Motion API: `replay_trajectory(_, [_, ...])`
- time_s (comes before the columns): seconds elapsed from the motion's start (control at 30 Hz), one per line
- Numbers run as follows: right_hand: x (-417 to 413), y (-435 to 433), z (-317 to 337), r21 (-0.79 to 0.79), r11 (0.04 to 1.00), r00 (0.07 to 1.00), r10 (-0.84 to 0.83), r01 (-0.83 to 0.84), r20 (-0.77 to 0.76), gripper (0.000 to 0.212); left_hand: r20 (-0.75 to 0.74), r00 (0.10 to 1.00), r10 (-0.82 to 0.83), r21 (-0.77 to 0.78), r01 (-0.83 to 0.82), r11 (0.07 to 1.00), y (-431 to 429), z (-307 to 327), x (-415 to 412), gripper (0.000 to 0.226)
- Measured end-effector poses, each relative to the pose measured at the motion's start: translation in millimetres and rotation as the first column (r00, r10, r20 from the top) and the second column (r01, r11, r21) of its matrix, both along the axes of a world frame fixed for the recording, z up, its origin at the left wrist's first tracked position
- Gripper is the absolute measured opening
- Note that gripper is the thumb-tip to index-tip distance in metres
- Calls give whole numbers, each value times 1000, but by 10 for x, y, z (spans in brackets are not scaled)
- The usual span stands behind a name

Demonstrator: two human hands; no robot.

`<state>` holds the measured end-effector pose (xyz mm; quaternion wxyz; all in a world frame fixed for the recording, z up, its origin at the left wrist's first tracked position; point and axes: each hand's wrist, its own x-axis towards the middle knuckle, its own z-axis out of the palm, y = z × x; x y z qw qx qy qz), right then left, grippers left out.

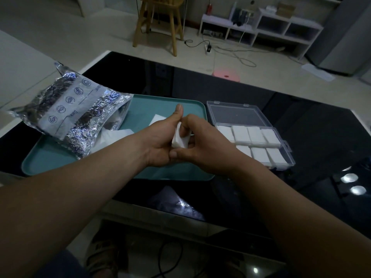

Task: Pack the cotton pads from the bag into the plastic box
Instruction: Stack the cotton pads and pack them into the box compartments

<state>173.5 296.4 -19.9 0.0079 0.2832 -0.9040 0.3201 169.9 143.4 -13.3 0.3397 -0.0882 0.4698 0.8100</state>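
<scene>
Cotton pads pinched between both hands' fingers above tray.

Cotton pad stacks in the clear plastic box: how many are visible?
7 white cotton pad stacks in the clear plastic box: four along the far row, three along the near row. The right hand covers the near row's left end, so another may be hidden.
</scene>
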Motion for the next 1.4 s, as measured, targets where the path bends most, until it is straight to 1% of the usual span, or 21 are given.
replay_trajectory(0.13, [23,15,25,-7,999,999,-47,47,-18,43,38,998,39,8,-40,999,26,27,-22,69])
replay_trajectory(0.17, [41,35,44,-14,998,998,-58,57,-11,40,64,996,54,17,-55,998,34,28,-38,65])
replay_trajectory(0.27, [141,101,98,-27,993,993,-114,115,38,35,115,989,94,11,-96,995,53,57,-51,44])
replay_trajectory(0.33, [201,121,129,-57,976,978,-206,208,38,29,79,986,145,-7,-145,989,113,85,-23,34])
replay_trajectory(0.4, [228,135,162,-63,951,953,-303,304,28,21,14,980,199,-13,-198,980,223,115,23,36])
replay_trajectory(0.47, [229,189,187,-50,921,922,-382,386,66,16,-27,963,269,16,-268,963,340,150,75,36])
replay_trajectory(0.57, [234,338,229,-91,879,879,-453,469,153,12,-61,946,318,57,-315,947,460,190,129,23])
replay_trajectory(0.63, [260,433,244,-162,839,849,-484,519,213,7,-110,943,314,28,-313,949,526,199,143,21])
replay_trajectory(0.73, [324,516,237,-225,801,830,-515,555,215,10,-216,941,259,-116,-288,951,646,202,147,24])
replay_trajectory(0.8, [367,552,216,-218,809,837,-523,546,157,9,-264,944,197,-203,-254,946,743,199,181,29])
replay_trajectory(0.87, [381,581,201,-196,819,842,-527,540,118,10,-296,944,146,-231,-219,948,829,180,209,34])
replay_trajectory(0.93, [362,620,214,-172,826,844,-525,537,113,11,-317,941,117,-235,-197,952,903,179,214,33])
replay_trajectory(1.0, [316,706,273,-198,805,829,-542,559,134,11,-349,930,111,-275,-215,937,955,200,184,34])
replay_trajectory(1.07, [255,850,367,-278,740,790,-585,613,185,10,-442,894,74,-382,-262,886,937,207,120,37])
replay_trajectory(1.1, [232,939,400,-307,705,768,-604,640,212,10,-508,861,15,-462,-287,839,901,194,92,36])
replay_trajectory(1.17, [200,1105,393,-290,669,729,-633,684,259,12,-607,770,-194,-644,-334,688,806,124,63,30])
replay_trajectory(1.23, [186,1174,302,-210,681,708,-632,702,316,10,-588,681,-437,-784,-347,515,763,21,98,26])
replay_trajectory(1.27, [176,1166,235,-169,694,702,-624,700,343,9,-562,634,-532,-822,-354,446,767,-38,129,25])
replay_trajectory(1.33, [146,1114,122,-89,719,693,-618,689,372,8,-522,555,-648,-852,-374,366,793,-121,187,26])
replay_trajectory(1.4, [133,1052,65,-43,739,694,-609,672,384,9,-508,527,-681,-858,-382,344,800,-151,217,25])
